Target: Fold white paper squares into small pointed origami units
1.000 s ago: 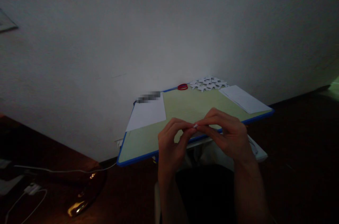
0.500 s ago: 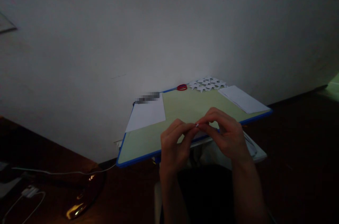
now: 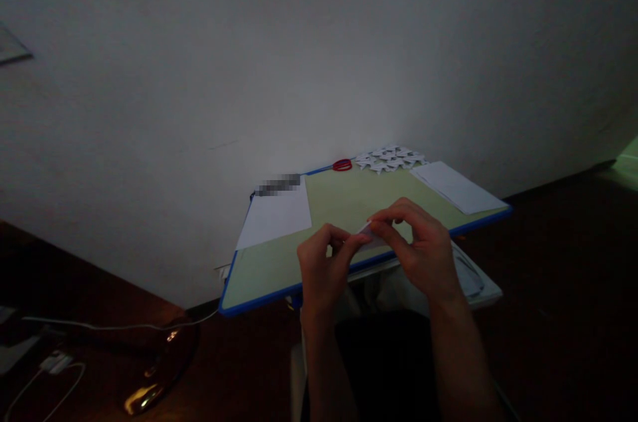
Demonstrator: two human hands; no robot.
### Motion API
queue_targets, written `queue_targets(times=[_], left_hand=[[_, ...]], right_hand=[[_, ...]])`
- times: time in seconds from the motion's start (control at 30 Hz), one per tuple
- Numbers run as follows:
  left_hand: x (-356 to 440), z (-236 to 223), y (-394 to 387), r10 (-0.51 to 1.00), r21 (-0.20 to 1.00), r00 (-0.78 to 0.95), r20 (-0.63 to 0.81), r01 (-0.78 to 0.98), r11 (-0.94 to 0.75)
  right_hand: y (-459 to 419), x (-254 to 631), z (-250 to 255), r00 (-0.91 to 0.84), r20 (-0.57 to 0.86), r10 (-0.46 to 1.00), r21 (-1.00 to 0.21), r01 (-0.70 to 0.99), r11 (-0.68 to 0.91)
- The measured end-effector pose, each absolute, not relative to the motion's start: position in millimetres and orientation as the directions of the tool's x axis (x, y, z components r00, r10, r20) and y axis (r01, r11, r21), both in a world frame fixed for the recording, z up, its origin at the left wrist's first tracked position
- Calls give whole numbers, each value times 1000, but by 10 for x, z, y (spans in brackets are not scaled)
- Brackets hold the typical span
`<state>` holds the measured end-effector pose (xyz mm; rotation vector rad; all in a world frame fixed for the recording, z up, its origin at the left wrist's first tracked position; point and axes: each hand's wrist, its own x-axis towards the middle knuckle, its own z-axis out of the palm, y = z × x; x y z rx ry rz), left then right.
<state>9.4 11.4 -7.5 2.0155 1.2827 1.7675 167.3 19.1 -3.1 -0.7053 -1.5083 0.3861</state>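
A small piece of white paper (image 3: 366,229) is pinched between my two hands above the near edge of the table. My left hand (image 3: 326,266) grips its left end between thumb and fingers. At the upper right end, my right hand (image 3: 421,246) pinches it the same way. Only a narrow strip of the paper shows; the fingers hide the rest. Beyond my hands lies the pale green tabletop (image 3: 339,199) with a blue rim.
Several folded white paper pieces (image 3: 391,159) lie at the back, beside red-handled scissors (image 3: 342,165). White sheets (image 3: 458,187) rest at the right and another white sheet (image 3: 279,216) at the left. A wall (image 3: 319,63) stands behind; a white cable (image 3: 124,325) runs at lower left.
My hands have drawn slightly apart, and more of the white paper shows between the fingertips. My right fingertips are a little higher. Things on the table have stayed in place.
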Motion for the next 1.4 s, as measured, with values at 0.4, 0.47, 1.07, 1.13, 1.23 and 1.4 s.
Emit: queue_targets(times=[0.4, 0.47, 1.07, 1.13, 1.23, 1.4], left_hand=[[-13, -87, 52, 721, 650, 22, 693, 413, -638], [-41, -92, 24, 756, 728, -25, 654, 291, -621], [-98, -103, 56, 680, 686, -89, 728, 92, -722], [-91, -101, 55, 669, 675, -93, 738, 120, -728], [-72, -93, 48, 660, 660, -73, 748, 189, -727], [-38, -71, 38, 606, 603, -45, 794, 186, -776]], right_hand=[[302, 1745, -101, 65, 687, 724, -726, 123, 677], [321, 1746, -115, 15, 635, 773, -773, 25, 634], [261, 1887, -100, -409, 579, 705, -797, -101, 596], [247, 1851, -78, -360, 624, 694, -745, -7, 667], [251, 1791, -65, -258, 730, 633, -656, -4, 754], [254, 1744, -61, -146, 827, 542, -552, -31, 833]])
